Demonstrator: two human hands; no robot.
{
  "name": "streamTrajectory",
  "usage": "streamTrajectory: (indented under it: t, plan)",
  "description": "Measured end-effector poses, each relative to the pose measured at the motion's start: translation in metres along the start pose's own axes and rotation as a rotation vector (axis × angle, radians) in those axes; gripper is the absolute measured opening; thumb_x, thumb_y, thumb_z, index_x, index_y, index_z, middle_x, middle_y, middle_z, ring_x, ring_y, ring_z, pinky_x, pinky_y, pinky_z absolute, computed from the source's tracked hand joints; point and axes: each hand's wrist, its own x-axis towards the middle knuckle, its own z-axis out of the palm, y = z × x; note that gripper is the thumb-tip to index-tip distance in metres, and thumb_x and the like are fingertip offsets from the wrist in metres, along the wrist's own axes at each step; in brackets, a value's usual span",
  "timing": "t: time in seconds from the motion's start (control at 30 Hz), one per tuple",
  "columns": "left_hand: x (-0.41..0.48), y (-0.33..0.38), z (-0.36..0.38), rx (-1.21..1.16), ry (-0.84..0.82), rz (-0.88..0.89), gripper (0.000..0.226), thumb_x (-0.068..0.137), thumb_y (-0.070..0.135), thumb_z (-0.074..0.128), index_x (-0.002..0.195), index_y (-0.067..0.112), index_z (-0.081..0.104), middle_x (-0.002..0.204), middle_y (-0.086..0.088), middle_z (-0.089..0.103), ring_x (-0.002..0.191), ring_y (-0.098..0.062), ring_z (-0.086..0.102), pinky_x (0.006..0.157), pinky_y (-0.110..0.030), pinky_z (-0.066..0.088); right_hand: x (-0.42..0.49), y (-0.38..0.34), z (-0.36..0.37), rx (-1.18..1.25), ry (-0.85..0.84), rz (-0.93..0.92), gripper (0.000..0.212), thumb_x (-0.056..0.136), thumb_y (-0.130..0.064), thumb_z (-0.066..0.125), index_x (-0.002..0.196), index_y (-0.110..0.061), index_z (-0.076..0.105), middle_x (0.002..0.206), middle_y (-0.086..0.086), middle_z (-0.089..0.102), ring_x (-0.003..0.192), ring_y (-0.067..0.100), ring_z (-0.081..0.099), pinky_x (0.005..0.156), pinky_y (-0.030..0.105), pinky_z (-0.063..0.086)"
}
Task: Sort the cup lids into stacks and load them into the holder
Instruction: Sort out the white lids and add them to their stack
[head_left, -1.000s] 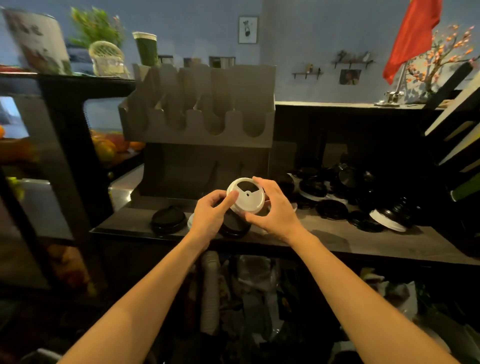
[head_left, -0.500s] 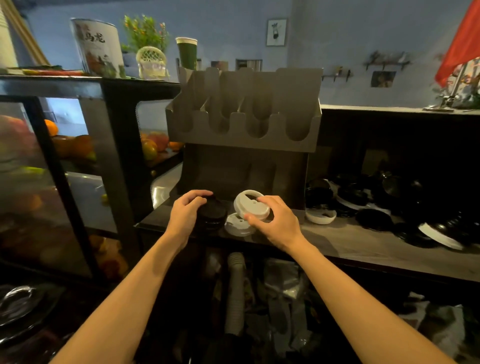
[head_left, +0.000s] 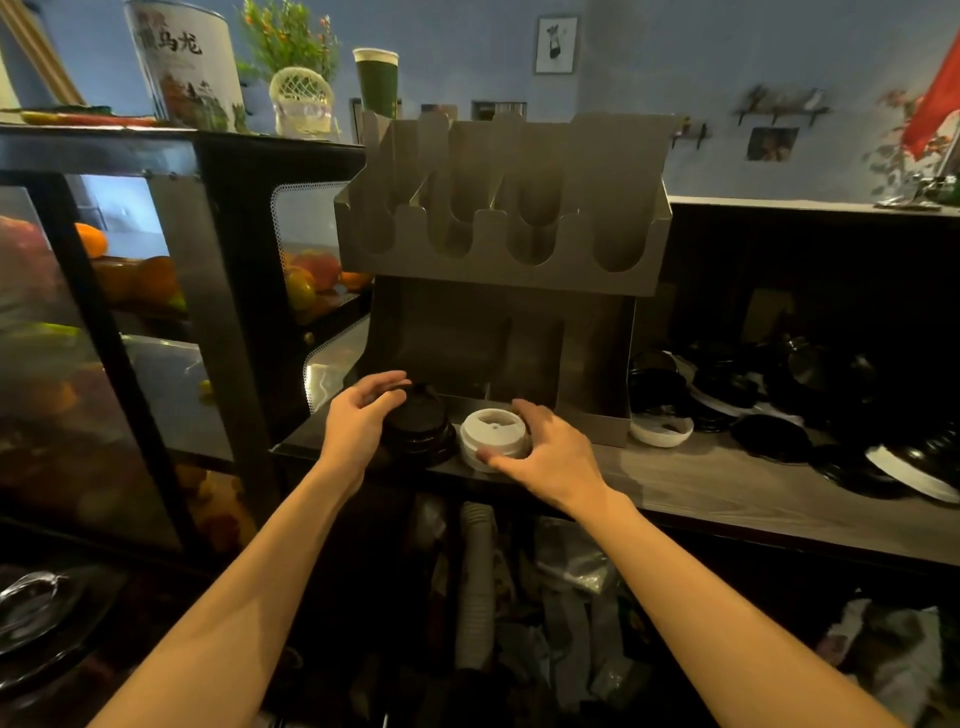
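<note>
A short white lid stack stands on the dark wooden shelf, just in front of the metal lid holder. My right hand grips this stack, thumb on its front and fingers curled round its back. To its left, touching it or nearly so, is a black lid stack. My left hand is cupped loosely against the black stack's left side, fingers spread above its top. The holder's upper slots look empty.
A heap of loose black and white lids covers the shelf's right part, with one upturned white lid beside the holder's base. A glass display case with fruit stands at the left. Clutter fills the space below the shelf.
My right hand has lowered the white lid onto the other white lid, making a stack. My left hand has loosened on the black stack. The view has moved closer and leftward.
</note>
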Motion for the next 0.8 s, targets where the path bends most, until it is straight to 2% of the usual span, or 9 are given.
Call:
streamTrajectory:
  t: [0.1, 0.23, 0.33, 0.43, 0.5, 0.57, 0.63, 0.73, 0.8]
  plan:
    - [0.004, -0.005, 0.001, -0.019, 0.035, 0.005, 0.017, 0.094, 0.015, 0.069, 0.105, 0.025, 0.078, 0.108, 0.006, 0.076, 0.110, -0.013, 0.068, 0.101, -0.038, 0.055, 0.004, -0.001, 0.001, -0.098, -0.076, -0.015, 0.079, 0.080, -0.077, 0.059, 0.141, -0.027, 0.048, 0.129, -0.006, 0.053, 0.118, 0.018, 0.055, 0.090, 0.034, 0.046]
    - [0.007, -0.009, 0.000, -0.065, 0.083, -0.014, 0.017, 0.094, 0.013, 0.068, 0.106, 0.019, 0.077, 0.105, 0.004, 0.077, 0.104, -0.011, 0.070, 0.088, -0.027, 0.057, 0.007, -0.002, 0.002, -0.109, -0.136, 0.010, 0.071, 0.079, -0.076, 0.057, 0.134, -0.030, 0.053, 0.124, -0.007, 0.051, 0.113, 0.018, 0.055, 0.086, 0.030, 0.042]
    - [0.009, -0.010, 0.000, -0.087, 0.078, -0.022, 0.017, 0.094, 0.011, 0.067, 0.107, 0.018, 0.075, 0.101, 0.008, 0.078, 0.098, -0.004, 0.071, 0.084, -0.022, 0.056, 0.008, -0.004, 0.005, -0.125, -0.151, 0.011, 0.074, 0.080, -0.072, 0.057, 0.138, -0.026, 0.052, 0.127, -0.005, 0.049, 0.114, 0.020, 0.054, 0.093, 0.033, 0.045]
    - [0.009, -0.013, 0.004, -0.119, 0.061, -0.047, 0.018, 0.094, 0.010, 0.067, 0.109, 0.016, 0.073, 0.100, 0.007, 0.078, 0.097, -0.005, 0.072, 0.084, -0.022, 0.056, 0.007, -0.004, 0.005, -0.100, -0.160, 0.002, 0.073, 0.081, -0.070, 0.059, 0.139, -0.025, 0.050, 0.128, -0.005, 0.042, 0.114, 0.020, 0.051, 0.097, 0.034, 0.045]
    - [0.010, -0.014, 0.004, -0.141, 0.052, -0.057, 0.018, 0.094, 0.009, 0.067, 0.110, 0.016, 0.072, 0.100, 0.005, 0.079, 0.099, -0.008, 0.073, 0.088, -0.026, 0.057, 0.005, -0.003, 0.003, -0.093, -0.150, -0.011, 0.076, 0.082, -0.070, 0.060, 0.141, -0.024, 0.048, 0.129, -0.004, 0.037, 0.116, 0.020, 0.048, 0.101, 0.035, 0.044]
    - [0.011, -0.016, 0.004, -0.156, 0.045, -0.079, 0.019, 0.094, 0.009, 0.068, 0.112, 0.015, 0.071, 0.102, 0.004, 0.079, 0.103, -0.012, 0.072, 0.092, -0.031, 0.057, 0.003, -0.004, 0.002, -0.119, -0.130, -0.030, 0.085, 0.083, -0.070, 0.060, 0.151, -0.024, 0.037, 0.134, -0.002, 0.035, 0.124, 0.021, 0.041, 0.108, 0.035, 0.036]
    - [0.011, -0.019, 0.004, -0.155, 0.031, -0.100, 0.020, 0.094, 0.010, 0.068, 0.112, 0.017, 0.071, 0.104, 0.003, 0.079, 0.106, -0.015, 0.072, 0.096, -0.035, 0.057, 0.001, -0.008, 0.002, -0.090, -0.029, -0.067, 0.086, 0.085, -0.067, 0.061, 0.155, -0.025, 0.030, 0.139, -0.001, 0.035, 0.129, 0.018, 0.033, 0.111, 0.035, 0.030]
    - [0.010, -0.019, 0.004, -0.117, 0.010, -0.116, 0.018, 0.094, 0.013, 0.068, 0.108, 0.021, 0.076, 0.104, 0.003, 0.078, 0.105, -0.016, 0.072, 0.092, -0.034, 0.058, 0.003, -0.024, 0.004, -0.040, 0.137, -0.174, 0.071, 0.087, -0.062, 0.061, 0.146, -0.025, 0.043, 0.137, -0.003, 0.040, 0.126, 0.014, 0.035, 0.109, 0.034, 0.036]
    - [0.010, -0.016, 0.004, -0.078, -0.009, -0.119, 0.017, 0.094, 0.016, 0.069, 0.106, 0.023, 0.078, 0.102, 0.001, 0.077, 0.101, -0.017, 0.072, 0.084, -0.029, 0.060, 0.009, -0.038, 0.009, -0.061, 0.090, -0.219, 0.068, 0.089, -0.063, 0.059, 0.145, -0.026, 0.046, 0.138, -0.004, 0.042, 0.126, 0.014, 0.038, 0.106, 0.031, 0.035]
